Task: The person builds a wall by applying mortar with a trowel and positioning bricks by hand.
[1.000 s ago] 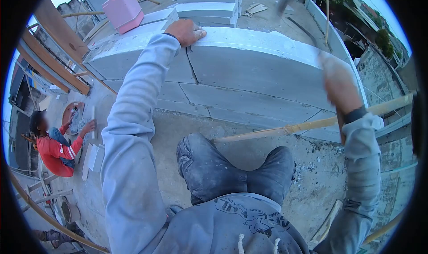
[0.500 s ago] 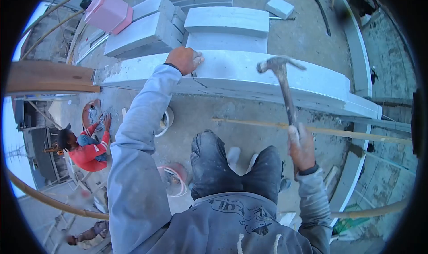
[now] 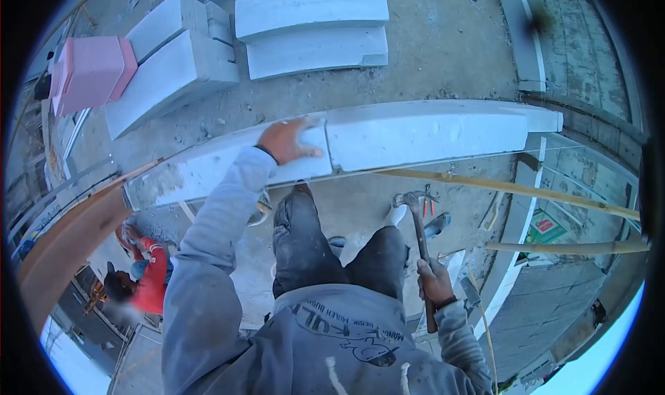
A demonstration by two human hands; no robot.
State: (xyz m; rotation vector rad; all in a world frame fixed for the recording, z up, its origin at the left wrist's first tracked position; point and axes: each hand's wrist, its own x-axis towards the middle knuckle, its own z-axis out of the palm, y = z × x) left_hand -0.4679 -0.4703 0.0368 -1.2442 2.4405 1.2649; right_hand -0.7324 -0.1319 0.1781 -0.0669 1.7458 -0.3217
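The hammer (image 3: 420, 235) gripped in the right hand (image 3: 436, 282) has dropped from the block wall (image 3: 422, 135) to beside the right knee (image 3: 386, 246), seemingly pausing strikes, while the left hand (image 3: 285, 143) lies spread atop the wall.

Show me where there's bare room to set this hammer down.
The wall top is bare between the joint right of the left hand and its right end. Beyond, floor lies open between the paired blocks and the pale ledge. Crowded: far left, pink container beside stacked blocks; nearer, red-handled tool beside dark shoe.
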